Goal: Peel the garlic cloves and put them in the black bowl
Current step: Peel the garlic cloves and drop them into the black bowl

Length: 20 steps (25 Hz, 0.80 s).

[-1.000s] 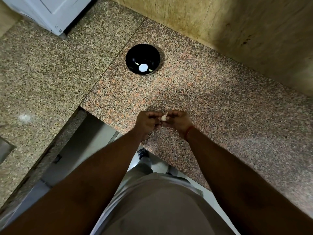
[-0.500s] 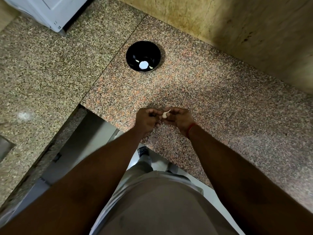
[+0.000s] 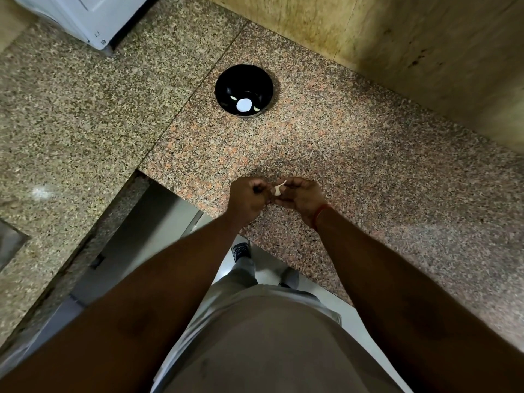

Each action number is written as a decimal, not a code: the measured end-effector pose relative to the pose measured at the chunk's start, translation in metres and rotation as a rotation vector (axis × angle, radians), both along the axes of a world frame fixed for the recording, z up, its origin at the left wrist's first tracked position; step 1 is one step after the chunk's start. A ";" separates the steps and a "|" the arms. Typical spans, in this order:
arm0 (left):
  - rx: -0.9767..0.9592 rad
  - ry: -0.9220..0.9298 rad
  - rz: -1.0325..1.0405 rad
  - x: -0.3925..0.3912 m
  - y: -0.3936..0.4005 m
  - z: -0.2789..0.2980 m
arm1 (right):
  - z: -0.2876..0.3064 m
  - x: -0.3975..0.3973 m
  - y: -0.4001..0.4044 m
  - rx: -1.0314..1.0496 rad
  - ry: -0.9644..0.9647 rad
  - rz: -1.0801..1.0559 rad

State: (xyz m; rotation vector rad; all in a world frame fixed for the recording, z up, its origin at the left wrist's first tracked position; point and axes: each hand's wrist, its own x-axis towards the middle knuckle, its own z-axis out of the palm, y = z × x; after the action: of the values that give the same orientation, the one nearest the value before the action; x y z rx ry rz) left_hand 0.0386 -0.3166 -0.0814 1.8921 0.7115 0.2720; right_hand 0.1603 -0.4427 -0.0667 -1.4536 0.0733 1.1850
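A small white garlic clove [image 3: 278,189] with a thin tail of skin sits between my two hands above the near edge of the granite counter [image 3: 368,180]. My right hand [image 3: 302,195] holds it in curled fingers. My left hand [image 3: 248,198], fingers curled, pinches at the clove's left side. The black bowl [image 3: 244,80] stands farther back on the counter, well apart from my hands, with two pale peeled cloves [image 3: 256,108] and a bright light reflection in its bottom.
A white appliance [image 3: 85,15] stands at the back left corner. A yellowish wall [image 3: 397,38] runs behind the counter. A gap in the counter at the left opens onto the floor, where my feet [image 3: 241,251] show.
The clove has turned a little between my fingers, its thin tail now pointing up and right. Both hands stay together at the same spot.
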 end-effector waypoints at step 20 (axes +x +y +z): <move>0.345 0.123 -0.102 0.012 -0.015 0.015 | -0.001 -0.003 -0.004 -0.081 -0.040 -0.092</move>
State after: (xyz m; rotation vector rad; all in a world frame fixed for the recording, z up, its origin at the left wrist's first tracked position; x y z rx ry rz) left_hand 0.0510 -0.3318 -0.0668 2.2821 0.6791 0.2251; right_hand 0.1569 -0.4469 -0.0677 -1.5277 0.1602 1.0889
